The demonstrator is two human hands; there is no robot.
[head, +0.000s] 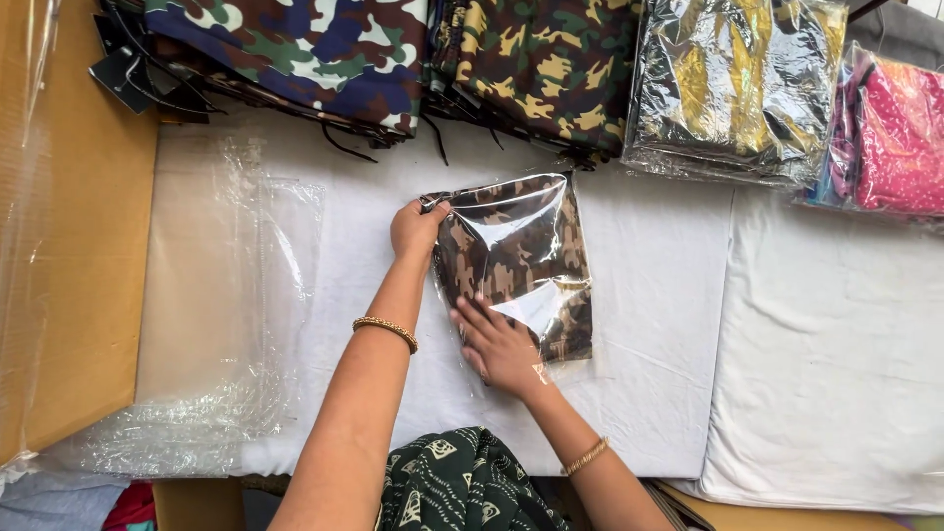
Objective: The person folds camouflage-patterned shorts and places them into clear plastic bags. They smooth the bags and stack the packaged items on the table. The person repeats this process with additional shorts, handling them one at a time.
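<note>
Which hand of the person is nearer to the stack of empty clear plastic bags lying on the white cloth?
Left. The left hand grips the far corner of the brown camouflage cloth in its clear bag, on the side facing the stack of empty clear plastic bags. The right hand presses the packet's near edge, farther away.

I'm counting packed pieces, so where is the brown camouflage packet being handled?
In the head view the brown camouflage packet lies mid-frame on the white sheet, below the folded camouflage stacks, with the left hand at its top corner and the right hand on its lower edge.
</note>
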